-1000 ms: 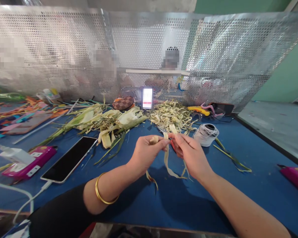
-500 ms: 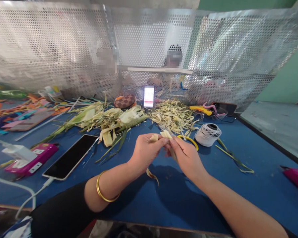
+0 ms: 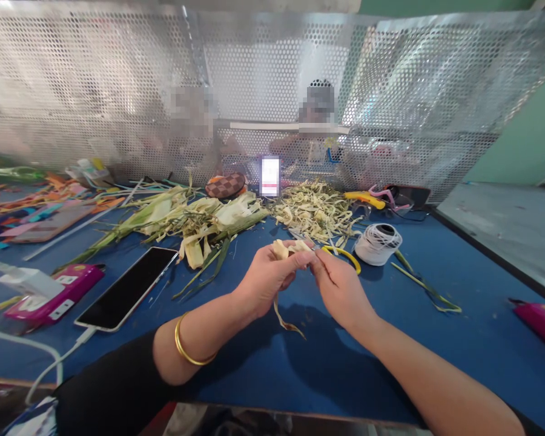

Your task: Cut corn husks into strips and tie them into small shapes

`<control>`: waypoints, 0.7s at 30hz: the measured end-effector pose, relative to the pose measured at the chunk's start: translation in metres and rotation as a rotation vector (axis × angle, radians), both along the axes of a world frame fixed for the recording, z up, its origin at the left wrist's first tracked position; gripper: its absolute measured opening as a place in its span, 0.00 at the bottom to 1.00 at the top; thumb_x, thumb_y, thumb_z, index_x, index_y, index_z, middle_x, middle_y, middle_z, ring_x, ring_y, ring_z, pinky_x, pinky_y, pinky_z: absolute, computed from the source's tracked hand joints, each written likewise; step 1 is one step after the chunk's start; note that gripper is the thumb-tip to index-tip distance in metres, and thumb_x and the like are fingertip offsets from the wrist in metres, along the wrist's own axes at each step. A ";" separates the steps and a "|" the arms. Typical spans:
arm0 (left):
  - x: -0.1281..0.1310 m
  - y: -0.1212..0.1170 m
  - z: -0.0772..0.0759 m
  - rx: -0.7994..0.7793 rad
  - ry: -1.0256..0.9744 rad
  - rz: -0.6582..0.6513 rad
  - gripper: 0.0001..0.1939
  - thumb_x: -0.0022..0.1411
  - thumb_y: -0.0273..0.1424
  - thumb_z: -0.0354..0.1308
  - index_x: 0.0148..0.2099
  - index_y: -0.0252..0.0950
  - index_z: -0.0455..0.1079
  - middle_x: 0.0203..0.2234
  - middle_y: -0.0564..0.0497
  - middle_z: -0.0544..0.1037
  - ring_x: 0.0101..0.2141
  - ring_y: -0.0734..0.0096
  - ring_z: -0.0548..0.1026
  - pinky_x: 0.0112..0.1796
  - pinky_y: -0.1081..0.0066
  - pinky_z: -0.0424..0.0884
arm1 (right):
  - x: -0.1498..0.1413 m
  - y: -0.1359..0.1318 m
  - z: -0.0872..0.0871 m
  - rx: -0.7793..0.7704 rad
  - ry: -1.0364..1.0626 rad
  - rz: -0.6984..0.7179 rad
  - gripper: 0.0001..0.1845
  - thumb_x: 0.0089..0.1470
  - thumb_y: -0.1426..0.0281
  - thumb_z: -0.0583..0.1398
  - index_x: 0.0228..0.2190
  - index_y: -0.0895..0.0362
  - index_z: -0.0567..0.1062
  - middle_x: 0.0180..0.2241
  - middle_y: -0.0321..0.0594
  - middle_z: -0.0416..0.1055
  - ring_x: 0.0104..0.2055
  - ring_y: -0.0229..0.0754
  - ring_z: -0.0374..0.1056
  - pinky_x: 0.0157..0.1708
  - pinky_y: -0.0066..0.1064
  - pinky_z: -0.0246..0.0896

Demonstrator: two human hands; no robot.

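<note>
**Both hands closed on a pale husk strip**

The left hand is closed, thumb against fingers, grasping a pale husk strip that bunches above its knuckles; a thin brown-tipped tail hangs below the palm. The right hand pinches at the strip's other end, its fingertips meeting the left thumb – the exact contact is partly hidden. The strip is held up over the near middle of the blue table, and a gold bangle circles the left forearm.

Just beyond the right hand lies a yellow-handled tool, with a white thread spool near it. A heap of shredded husk sits behind the hands, and whole husks spread to its left, beside a brown checkered pouch.

As for writing, the lit screen at the back is pixelated and cannot be read. The dark phone at left (a white cable plugged into its near end) shows a black face. Marks on the magenta power strip – holding a white charger – are too small to make out.
</note>
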State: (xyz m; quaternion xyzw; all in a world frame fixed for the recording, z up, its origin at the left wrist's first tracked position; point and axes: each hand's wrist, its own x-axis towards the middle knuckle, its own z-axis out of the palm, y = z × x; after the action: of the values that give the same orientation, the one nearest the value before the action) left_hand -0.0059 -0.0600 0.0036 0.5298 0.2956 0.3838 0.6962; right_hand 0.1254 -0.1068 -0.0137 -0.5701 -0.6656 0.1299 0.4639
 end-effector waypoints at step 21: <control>-0.027 0.056 0.021 -0.010 -0.049 0.541 0.07 0.54 0.25 0.60 0.26 0.31 0.67 0.16 0.57 0.67 0.12 0.90 0.53 0.13 0.82 0.43 | 0.050 0.023 0.017 -0.547 0.532 0.198 0.20 0.48 0.56 0.59 0.17 0.57 0.66 0.12 0.24 0.45 0.12 0.28 0.41 0.13 0.23 0.35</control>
State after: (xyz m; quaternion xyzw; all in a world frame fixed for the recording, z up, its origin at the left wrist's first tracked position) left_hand -0.0325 -0.0038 0.0248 0.4186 0.4112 0.5671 0.5780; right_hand 0.1752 -0.0836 0.0038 -0.5523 -0.5144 0.4899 0.4364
